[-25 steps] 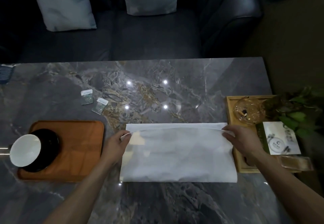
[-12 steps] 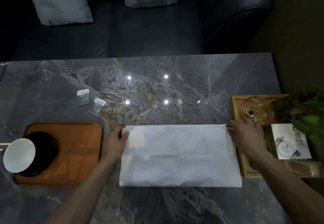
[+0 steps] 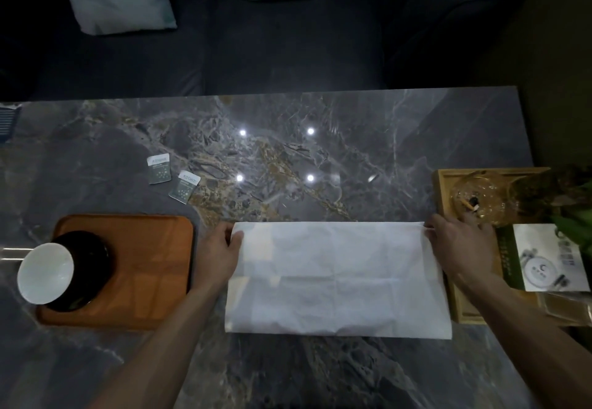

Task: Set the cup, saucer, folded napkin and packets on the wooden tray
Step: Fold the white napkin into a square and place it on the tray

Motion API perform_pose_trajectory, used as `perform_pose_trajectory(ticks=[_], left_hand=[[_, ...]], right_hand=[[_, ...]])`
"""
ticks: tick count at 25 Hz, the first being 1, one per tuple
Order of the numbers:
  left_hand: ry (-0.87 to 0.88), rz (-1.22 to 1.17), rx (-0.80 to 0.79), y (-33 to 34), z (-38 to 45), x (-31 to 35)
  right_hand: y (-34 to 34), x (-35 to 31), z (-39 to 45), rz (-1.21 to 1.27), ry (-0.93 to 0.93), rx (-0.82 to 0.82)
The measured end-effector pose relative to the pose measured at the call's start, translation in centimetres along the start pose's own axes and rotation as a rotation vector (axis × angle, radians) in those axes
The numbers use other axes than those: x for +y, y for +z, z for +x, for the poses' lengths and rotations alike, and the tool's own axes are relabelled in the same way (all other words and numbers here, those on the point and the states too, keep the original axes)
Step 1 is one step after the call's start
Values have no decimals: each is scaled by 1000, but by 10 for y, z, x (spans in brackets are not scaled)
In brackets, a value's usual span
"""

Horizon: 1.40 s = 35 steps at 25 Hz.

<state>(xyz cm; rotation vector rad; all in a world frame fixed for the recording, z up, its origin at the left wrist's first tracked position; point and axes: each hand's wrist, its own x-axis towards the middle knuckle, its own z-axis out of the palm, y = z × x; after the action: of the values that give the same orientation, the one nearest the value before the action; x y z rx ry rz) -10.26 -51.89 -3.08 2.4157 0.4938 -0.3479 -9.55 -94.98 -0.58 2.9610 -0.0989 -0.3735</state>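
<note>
White rectangular paper napkin (image 3: 336,277) spread flat on the grey veined marble table (image 3: 320,158), at 6 o'clock from the table's centre, folded into a wide strip with faint crease lines across a soft, slightly crumpled surface. Far left corner pinched by the left hand (image 3: 217,255), thumb curled over the edge. Far right corner held by the right hand (image 3: 458,248), fingertips closed on the paper.

To 9 o'clock of the napkin, just beside the left hand: orange-brown wooden tray with rounded corners (image 3: 147,264), smooth and matte. On its left part, a glossy black round saucer (image 3: 93,261) carrying a white porcelain cup (image 3: 45,272); cup rim overhanging the tray's left edge in this view. At 11 o'clock from the napkin, two small grey-green foil packets with white tops (image 3: 173,178), lying on the bare stone, close together, well apart from the tray.

At 3 o'clock, a pale bamboo tray (image 3: 445,280) holding a clear glass ashtray (image 3: 480,199), a green and white printed card (image 3: 544,258) and leafy greenery (image 3: 573,216).

Likely risks: thin paper tearing or skewing if the corners get pulled unevenly during the next fold, leaving a crooked edge. Slick polished stone letting the sheet slide under the fingers. Right wrist close to the ashtray, so a careless sweep could knock it. Cup possibly tipping if the wooden tray gets nudged by the left forearm.
</note>
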Motion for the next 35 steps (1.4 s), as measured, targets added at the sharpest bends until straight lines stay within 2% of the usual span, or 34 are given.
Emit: perform_pose_trajectory(ticks=[6,10,12,14,18,20,26,35], left_hand=[[4,52,10,-4,2,1],[-26,127,47,-6,-1,1],[71,253,134,-3,-10,1],[238,337,167,7,-25,9],[508,413,60,49,-69,41],[585,450,16,74,-88,55],[558,564,-91,123,-121,68],[561,519,-9,147,-124,46]], right_hand=[[-2,-3,-8,42,1,-3],[0,-6,-18,170,-4,18],[0,-15,-26,221,-26,38],[3,-30,-41,268,-93,54],[12,-73,-72,338,-207,28],[17,-95,-82,340,-243,-22],[50,-125,-111,302,-239,-50],[77,-130,-117,235,-172,14]])
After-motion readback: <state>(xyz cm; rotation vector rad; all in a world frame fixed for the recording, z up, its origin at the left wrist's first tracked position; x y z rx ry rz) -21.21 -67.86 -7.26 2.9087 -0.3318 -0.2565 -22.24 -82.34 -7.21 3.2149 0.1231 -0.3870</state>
